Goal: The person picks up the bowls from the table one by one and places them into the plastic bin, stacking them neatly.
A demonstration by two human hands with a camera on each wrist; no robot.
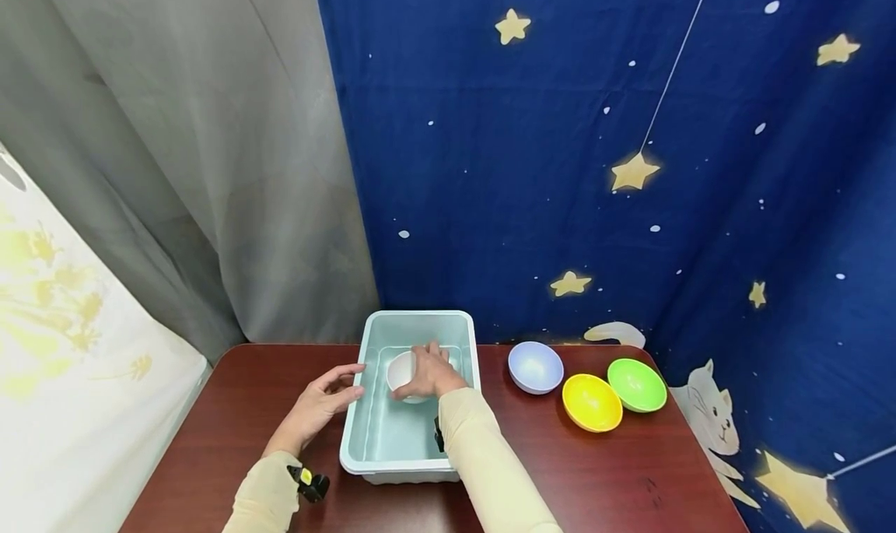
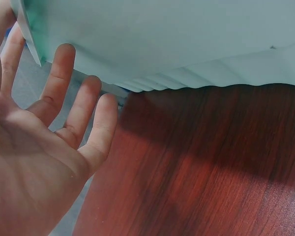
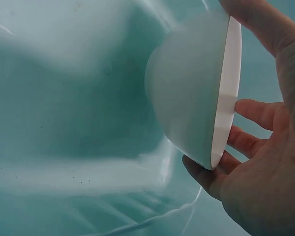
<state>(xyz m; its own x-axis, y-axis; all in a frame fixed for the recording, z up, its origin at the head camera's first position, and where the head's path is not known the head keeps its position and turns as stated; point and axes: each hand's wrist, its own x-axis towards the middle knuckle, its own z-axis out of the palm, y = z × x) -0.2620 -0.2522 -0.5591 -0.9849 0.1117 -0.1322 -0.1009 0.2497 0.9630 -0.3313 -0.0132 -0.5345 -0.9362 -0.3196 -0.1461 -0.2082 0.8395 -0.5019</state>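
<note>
My right hand (image 1: 431,373) reaches into a pale blue-green plastic basin (image 1: 392,470) and grips a white bowl (image 3: 191,88) by its rim. In the right wrist view the bowl is tilted on its side above the basin floor, thumb on one edge and fingers on the other. At the basin's left rim is my left hand (image 1: 316,405), its fingers spread and touching or nearly touching the edge. The left wrist view shows that palm beside the outer wall, with nothing in its grasp.
Right of the basin stand a lavender bowl (image 1: 535,367), a yellow bowl (image 1: 592,403) and a green bowl (image 1: 637,385) on the reddish-brown table (image 1: 532,471). Behind the table hang a grey curtain (image 1: 280,206) and a blue curtain with stars (image 1: 490,191).
</note>
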